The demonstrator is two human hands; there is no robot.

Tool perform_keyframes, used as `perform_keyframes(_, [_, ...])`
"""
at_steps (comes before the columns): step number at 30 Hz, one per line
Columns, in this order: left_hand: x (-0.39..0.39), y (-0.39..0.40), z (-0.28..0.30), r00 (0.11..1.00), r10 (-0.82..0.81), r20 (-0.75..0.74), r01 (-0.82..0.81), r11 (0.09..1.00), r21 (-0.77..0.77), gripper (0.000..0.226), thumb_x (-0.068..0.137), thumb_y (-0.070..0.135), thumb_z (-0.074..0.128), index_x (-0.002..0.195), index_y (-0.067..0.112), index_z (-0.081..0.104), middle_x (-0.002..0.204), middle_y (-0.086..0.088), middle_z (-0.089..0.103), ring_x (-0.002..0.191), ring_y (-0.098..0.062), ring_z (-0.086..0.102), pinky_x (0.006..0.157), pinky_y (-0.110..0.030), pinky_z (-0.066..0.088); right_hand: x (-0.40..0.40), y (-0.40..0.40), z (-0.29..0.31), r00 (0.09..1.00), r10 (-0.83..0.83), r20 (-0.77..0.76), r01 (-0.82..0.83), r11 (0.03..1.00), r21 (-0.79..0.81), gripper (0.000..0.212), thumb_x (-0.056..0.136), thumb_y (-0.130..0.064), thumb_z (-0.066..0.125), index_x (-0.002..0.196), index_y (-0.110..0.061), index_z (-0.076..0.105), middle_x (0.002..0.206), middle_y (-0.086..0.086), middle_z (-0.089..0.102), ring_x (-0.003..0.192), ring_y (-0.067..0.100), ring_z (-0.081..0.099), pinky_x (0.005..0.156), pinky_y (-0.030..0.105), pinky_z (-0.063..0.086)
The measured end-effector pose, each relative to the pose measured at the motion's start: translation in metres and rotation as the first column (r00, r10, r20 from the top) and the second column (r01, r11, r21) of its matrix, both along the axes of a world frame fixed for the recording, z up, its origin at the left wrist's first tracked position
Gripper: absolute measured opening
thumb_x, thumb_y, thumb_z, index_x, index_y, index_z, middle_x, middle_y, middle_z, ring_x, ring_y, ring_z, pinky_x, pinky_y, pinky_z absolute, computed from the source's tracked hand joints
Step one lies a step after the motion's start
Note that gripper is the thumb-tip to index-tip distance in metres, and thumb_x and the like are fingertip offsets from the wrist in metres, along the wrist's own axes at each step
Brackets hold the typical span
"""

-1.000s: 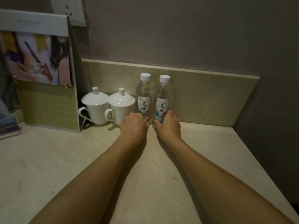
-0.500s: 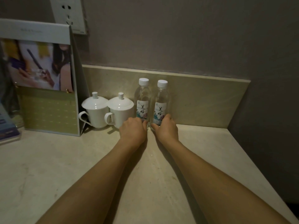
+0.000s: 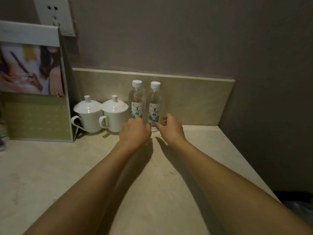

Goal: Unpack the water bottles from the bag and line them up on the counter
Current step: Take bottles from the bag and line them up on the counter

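Two water bottles stand upright side by side on the counter (image 3: pixel 152 175). Left hand (image 3: pixel 134 131) has its fingers curled round the base of the left bottle (image 3: pixel 136 102). Right hand (image 3: pixel 171 127) sits just beside the right bottle (image 3: pixel 155 106), fingers loosely spread, holding nothing.

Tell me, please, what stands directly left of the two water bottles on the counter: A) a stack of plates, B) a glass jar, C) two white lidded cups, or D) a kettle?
C: two white lidded cups stand beside the water bottles against the back ledge.
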State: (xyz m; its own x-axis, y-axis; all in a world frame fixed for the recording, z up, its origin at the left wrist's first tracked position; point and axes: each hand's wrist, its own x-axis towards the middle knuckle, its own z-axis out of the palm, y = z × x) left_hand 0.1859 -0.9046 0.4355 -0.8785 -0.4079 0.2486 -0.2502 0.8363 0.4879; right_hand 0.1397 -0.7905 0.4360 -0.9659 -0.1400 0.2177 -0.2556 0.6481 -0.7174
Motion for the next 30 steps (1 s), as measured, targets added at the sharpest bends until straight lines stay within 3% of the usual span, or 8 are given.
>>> perform_keyframes(5, [0.02,0.021,0.005,0.998,-0.068,0.002,0.068,0.998,0.012,0.037,0.094,0.041,0.048,0.072,0.013,0.06,0.077,-0.009,0.065,0.073,-0.028,0.064,0.064,-0.034,0.055,0.015,0.026,0.005,1.0,0.009,-0.016,-0.009,1.0,-0.022,0.02,0.089,-0.026,0.062,0.102,-0.011,0.065,0.101,0.011,0.069,0.097,0.031,0.064,0.085,0.045,0.054])
perform_keyframes(8, [0.033,0.047,0.022,0.995,-0.098,-0.031,0.099,0.995,0.006,0.042,0.095,0.042,0.045,0.065,0.016,0.059,0.073,-0.008,0.067,0.073,-0.029,0.066,0.069,-0.04,0.058,0.026,0.052,0.017,0.998,0.034,-0.053,-0.037,0.998,-0.053,0.013,0.088,-0.027,0.059,0.085,-0.016,0.065,0.083,0.006,0.07,0.085,0.029,0.068,0.078,0.042,0.056])
perform_keyframes(11, [0.045,0.095,0.038,0.986,-0.145,-0.077,0.147,0.989,0.021,0.045,0.093,0.045,0.039,0.071,0.016,0.066,0.072,-0.005,0.07,0.071,-0.026,0.068,0.071,-0.042,0.059,0.043,0.1,0.035,0.992,0.052,-0.115,-0.061,0.996,-0.07,0.021,0.088,-0.029,0.057,0.068,-0.021,0.058,0.065,-0.002,0.062,0.074,0.025,0.066,0.069,0.036,0.051])
perform_keyframes(15, [0.054,0.185,0.053,0.958,-0.236,-0.165,0.255,0.961,0.104,0.046,0.082,0.045,0.032,0.074,0.015,0.067,0.071,-0.007,0.07,0.071,-0.031,0.069,0.071,-0.043,0.059,0.065,0.186,0.046,0.979,0.018,-0.201,-0.04,0.994,-0.104,0.032,0.087,-0.023,0.056,0.056,-0.018,0.05,0.051,-0.003,0.049,0.055,0.016,0.048,0.056,0.033,0.04])
perform_keyframes(20, [0.064,0.336,0.055,0.927,-0.329,-0.182,0.35,0.931,0.101,0.044,0.082,0.044,0.034,0.076,0.017,0.067,0.075,-0.005,0.071,0.071,-0.028,0.069,0.073,-0.044,0.06,0.089,0.336,0.041,0.971,-0.089,-0.223,0.056,0.987,-0.151,0.029,0.091,-0.025,0.057,0.062,-0.021,0.056,0.052,-0.007,0.051,0.057,0.01,0.049,0.054,0.027,0.039])
perform_keyframes(22, [0.065,0.397,0.05,0.909,-0.38,-0.172,0.401,0.911,0.102,0.045,0.079,0.046,0.034,0.082,0.018,0.07,0.081,-0.008,0.073,0.076,-0.031,0.07,0.075,-0.045,0.059,0.097,0.401,0.032,0.964,-0.163,-0.213,0.124,0.975,-0.185,0.028,0.09,-0.027,0.058,0.062,-0.022,0.057,0.053,-0.006,0.054,0.06,0.014,0.055,0.056,0.03,0.041])
perform_keyframes(25, [0.064,0.481,0.042,0.873,-0.456,-0.173,0.479,0.867,0.136,0.033,0.089,0.038,0.042,0.087,0.019,0.07,0.085,-0.008,0.071,0.079,-0.03,0.068,0.078,-0.045,0.058,0.107,0.489,0.016,0.949,-0.266,-0.169,0.226,0.948,-0.225,0.024,0.089,-0.026,0.057,0.065,-0.022,0.059,0.053,-0.004,0.057,0.062,0.02,0.061,0.061,0.033,0.048])
perform_keyframes(30, [0.054,0.599,0.018,0.817,-0.564,-0.121,0.576,0.804,0.149,0.03,0.095,0.032,0.044,0.108,0.014,0.065,0.108,-0.013,0.067,0.098,-0.037,0.062,0.086,-0.043,0.054,0.111,0.601,-0.02,0.906,-0.394,-0.156,0.339,0.894,-0.294,0.014,0.091,-0.025,0.057,0.077,-0.027,0.058,0.063,-0.003,0.063,0.069,0.022,0.065,0.068,0.04,0.055])
